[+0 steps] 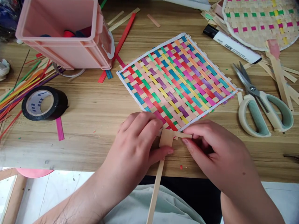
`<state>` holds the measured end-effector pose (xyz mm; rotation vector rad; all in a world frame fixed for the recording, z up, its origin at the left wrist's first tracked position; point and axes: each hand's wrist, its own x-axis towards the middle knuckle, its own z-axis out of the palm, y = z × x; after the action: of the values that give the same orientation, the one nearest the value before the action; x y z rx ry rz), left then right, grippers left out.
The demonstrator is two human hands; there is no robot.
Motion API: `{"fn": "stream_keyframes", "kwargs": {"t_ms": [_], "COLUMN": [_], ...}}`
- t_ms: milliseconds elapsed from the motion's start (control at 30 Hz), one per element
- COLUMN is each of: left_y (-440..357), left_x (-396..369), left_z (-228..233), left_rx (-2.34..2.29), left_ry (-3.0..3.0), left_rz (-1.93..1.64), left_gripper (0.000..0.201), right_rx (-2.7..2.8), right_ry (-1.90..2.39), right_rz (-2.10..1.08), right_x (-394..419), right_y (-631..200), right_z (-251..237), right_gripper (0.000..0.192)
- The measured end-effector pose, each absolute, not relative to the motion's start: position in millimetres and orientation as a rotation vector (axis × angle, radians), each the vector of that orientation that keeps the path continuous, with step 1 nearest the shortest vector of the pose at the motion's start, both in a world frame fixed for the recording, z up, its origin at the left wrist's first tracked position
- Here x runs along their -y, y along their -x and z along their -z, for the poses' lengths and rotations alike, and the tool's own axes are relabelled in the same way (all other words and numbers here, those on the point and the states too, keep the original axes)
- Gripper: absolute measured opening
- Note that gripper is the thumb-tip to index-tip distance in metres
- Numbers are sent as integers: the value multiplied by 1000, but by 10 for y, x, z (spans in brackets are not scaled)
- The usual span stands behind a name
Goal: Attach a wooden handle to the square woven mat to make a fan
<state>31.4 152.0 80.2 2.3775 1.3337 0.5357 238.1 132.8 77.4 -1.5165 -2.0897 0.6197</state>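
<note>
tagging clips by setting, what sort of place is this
Probably a craft workspace, whether at home or in a studio I can't tell: a colourful woven panel, scissors and a bundle of loose coloured strips lie on a wooden tabletop.

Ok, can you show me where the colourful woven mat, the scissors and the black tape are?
Woven mat (176,82): head view, middle of its colourful weave.
Scissors (253,89): head view, the pivot where the blades meet.
Black tape (60,102): head view, outer side of the roll.
</note>
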Motion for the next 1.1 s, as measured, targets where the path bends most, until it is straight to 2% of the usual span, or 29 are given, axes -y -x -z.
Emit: {"fn": "stream_keyframes", "kwargs": {"t_ms": [300, 867, 1100], "left_y": [-327, -311, -315], "left_x": [-1516, -1476, -1463], "left_z": [-812, -827, -831], "left_rx": [-1341, -1383, -1418], "left_ry": [-2363, -2372, -2362], "left_rz": [-530, -480, -500], "left_gripper": [27, 27, 31], "right_rx": [2097, 2052, 2060], "right_ry": [1503, 1472, 1494], "right_rz": [-564, -819, -817], "right_x": [-1339, -1359, -1357], "right_y": [-2361, -2405, -2405], "right_z": [-793, -823, -819], "right_gripper": [16, 18, 18]}}
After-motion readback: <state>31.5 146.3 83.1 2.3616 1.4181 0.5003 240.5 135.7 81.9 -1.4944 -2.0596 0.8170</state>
